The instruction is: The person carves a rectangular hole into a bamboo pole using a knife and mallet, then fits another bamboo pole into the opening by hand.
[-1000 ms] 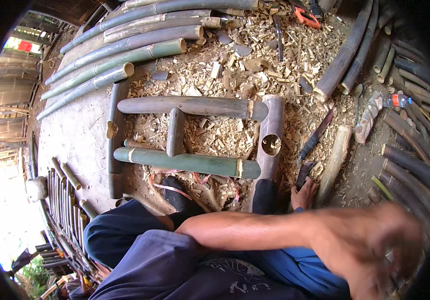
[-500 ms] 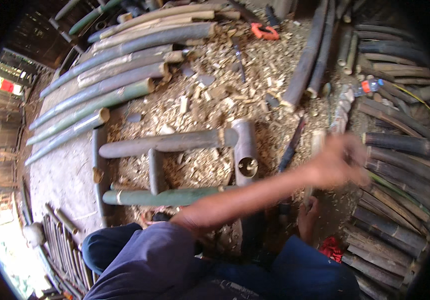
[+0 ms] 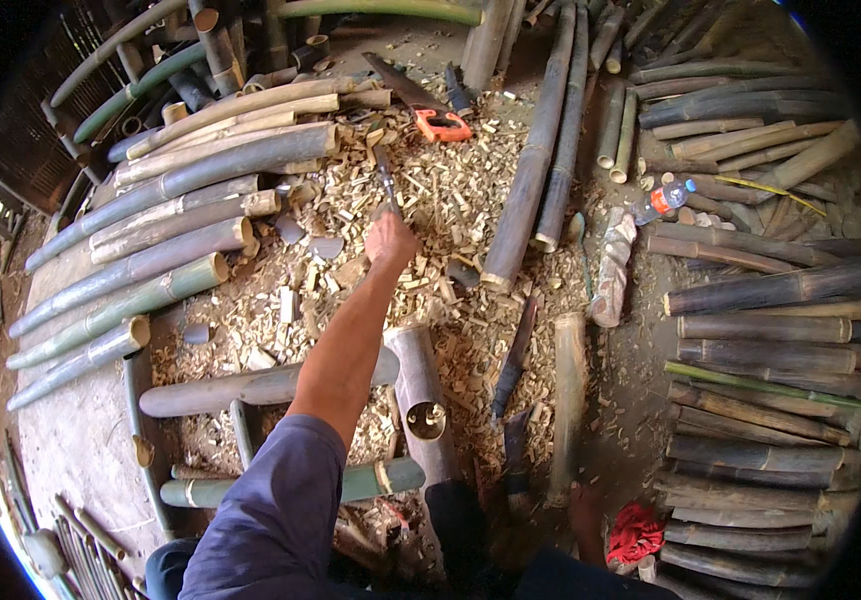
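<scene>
My left hand point(image 3: 390, 240), reaching forward over the wood chips, is closed around the near end of a slim dark tool point(image 3: 384, 175). Its exact kind is unclear; it looks like a chisel or narrow knife. Below my outstretched arm lies a bamboo frame. It has a thick post point(image 3: 412, 365) with a round hole cut in it, a dark rail point(image 3: 220, 390) and a green rail point(image 3: 350, 482). At its left end stands a thinner upright point(image 3: 137, 400), and my arm hides part of the rails. My right hand is out of view.
A handsaw point(image 3: 442, 125) with an orange handle lies ahead. Bamboo poles point(image 3: 180, 188) line the left, and cut lengths point(image 3: 770, 298) are stacked at right. A long blade point(image 3: 515, 360), a bamboo piece point(image 3: 568, 400), a bottle point(image 3: 666, 198) and red cloth point(image 3: 635, 532) lie nearby.
My left hand has swung from the right side over to the slim tool among the chips and closed on it. The view has shifted, showing more of the far floor.
</scene>
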{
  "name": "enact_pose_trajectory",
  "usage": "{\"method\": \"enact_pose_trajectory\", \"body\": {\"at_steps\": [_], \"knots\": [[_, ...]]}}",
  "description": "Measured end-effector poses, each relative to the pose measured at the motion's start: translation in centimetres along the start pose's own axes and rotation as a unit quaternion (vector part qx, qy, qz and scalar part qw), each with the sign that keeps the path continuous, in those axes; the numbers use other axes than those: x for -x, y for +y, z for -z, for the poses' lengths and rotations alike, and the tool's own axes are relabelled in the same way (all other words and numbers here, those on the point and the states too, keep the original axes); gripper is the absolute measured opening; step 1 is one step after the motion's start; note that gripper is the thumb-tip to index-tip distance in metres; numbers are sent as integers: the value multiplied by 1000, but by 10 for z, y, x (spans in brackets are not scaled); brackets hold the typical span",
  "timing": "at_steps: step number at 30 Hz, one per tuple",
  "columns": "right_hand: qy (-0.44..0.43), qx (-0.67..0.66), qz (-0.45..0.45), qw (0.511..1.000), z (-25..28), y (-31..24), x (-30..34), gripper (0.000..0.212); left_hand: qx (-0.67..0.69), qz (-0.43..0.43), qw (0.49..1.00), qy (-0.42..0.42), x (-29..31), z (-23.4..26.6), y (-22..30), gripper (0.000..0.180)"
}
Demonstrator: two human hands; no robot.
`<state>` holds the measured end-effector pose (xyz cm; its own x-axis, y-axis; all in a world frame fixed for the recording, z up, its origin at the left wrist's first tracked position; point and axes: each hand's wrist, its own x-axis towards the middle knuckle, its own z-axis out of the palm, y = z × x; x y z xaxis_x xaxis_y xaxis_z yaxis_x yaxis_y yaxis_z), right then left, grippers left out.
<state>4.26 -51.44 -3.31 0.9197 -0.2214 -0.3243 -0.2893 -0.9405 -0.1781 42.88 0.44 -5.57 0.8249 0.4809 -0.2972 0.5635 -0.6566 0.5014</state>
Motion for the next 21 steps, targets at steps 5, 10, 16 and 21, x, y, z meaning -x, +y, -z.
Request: {"method": "enact_pose_trajectory", "body": {"at_steps": [5,10,16,21], "knots": [[3,95,26,995,-8,0,2,43,16,32,999,16,-17,8,-2,25],[17,91,17,996,-21,-12,-4,41,350,52,920,-170,-36,25,-34,16],[-61,26,-74,995,12,-16,15,45,614,16,745,-259,134,60,-7,50],[-39,34,8,999,36,-86,6,83,729,101,616,-282,142,51,-59,39]]}}
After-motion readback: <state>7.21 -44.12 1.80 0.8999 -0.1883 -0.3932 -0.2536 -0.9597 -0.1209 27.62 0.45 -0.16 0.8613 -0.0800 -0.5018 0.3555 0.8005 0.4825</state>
